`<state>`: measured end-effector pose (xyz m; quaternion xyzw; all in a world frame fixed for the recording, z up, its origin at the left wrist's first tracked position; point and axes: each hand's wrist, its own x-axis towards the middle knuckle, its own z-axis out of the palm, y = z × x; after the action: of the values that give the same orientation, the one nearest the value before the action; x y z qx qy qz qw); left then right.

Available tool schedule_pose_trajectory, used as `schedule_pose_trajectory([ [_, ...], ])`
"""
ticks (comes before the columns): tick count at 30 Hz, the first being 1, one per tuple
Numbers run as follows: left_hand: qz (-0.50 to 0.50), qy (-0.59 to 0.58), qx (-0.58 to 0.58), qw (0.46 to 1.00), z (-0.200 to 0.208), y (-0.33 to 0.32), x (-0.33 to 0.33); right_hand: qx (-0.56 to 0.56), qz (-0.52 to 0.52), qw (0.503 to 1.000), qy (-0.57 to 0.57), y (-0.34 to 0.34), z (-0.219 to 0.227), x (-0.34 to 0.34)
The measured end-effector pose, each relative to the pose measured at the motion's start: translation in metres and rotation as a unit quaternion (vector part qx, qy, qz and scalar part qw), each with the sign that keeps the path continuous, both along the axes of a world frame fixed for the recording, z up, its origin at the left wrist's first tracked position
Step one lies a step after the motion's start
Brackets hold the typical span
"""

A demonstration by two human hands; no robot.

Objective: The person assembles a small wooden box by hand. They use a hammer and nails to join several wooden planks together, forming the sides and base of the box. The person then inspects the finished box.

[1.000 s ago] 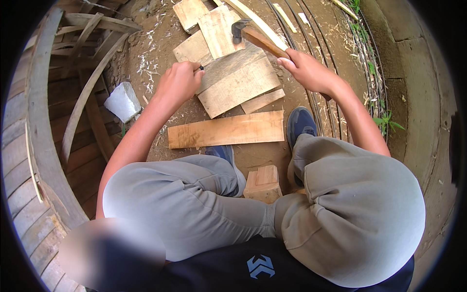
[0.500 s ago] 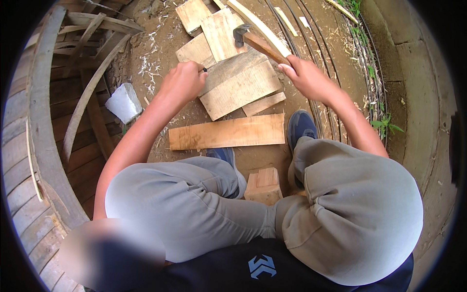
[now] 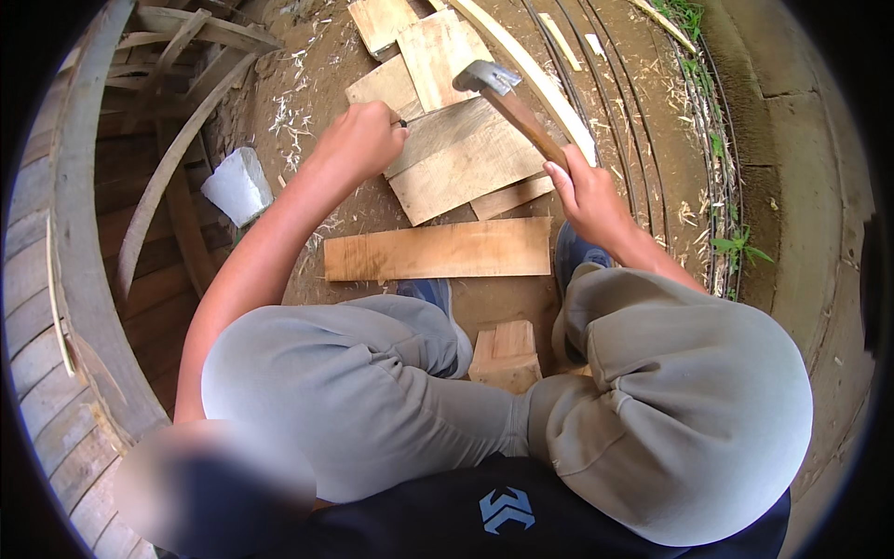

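My right hand (image 3: 593, 200) grips the wooden handle of a claw hammer (image 3: 523, 119), its metal head raised over the boards. My left hand (image 3: 361, 140) is closed at the left edge of a wide board (image 3: 470, 158). From its fingers pokes the end of a small dark piece (image 3: 400, 123); the rest of it is hidden, so its kind is unclear. The wide board lies on the ground among other cut pieces, with a pale square board (image 3: 438, 56) just beyond. Closer to my feet lies a long plank (image 3: 438, 250).
A wooden block (image 3: 505, 354) sits between my feet. To the left are a pale stone (image 3: 239, 186) and a curved wooden frame (image 3: 79, 214). Dark cables (image 3: 619, 121) run along the ground at right, beside a concrete wall (image 3: 810, 177). Wood shavings litter the soil.
The hammer and my right hand have shifted slightly right and nearer to me. My left hand has moved a little right and farther away, still closed.
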<state>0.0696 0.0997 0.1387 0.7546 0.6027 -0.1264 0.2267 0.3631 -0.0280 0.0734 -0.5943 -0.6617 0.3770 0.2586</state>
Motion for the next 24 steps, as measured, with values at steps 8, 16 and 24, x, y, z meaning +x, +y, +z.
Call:
schedule_pose_trajectory([
  [8, 0.001, -0.002, 0.002, 1.0, -0.001, -0.002, 0.0, 0.038, 0.011, 0.999, -0.033, -0.006, -0.019, 0.001],
  [16, -0.001, -0.009, -0.001, 1.0, -0.003, -0.001, -0.002, 0.01, -0.008, 1.0, -0.011, -0.008, -0.012, -0.001],
  [24, 0.005, -0.015, 0.007, 1.0, -0.001, -0.003, 0.0, 0.002, -0.027, 1.0, -0.001, -0.003, -0.011, -0.002],
])
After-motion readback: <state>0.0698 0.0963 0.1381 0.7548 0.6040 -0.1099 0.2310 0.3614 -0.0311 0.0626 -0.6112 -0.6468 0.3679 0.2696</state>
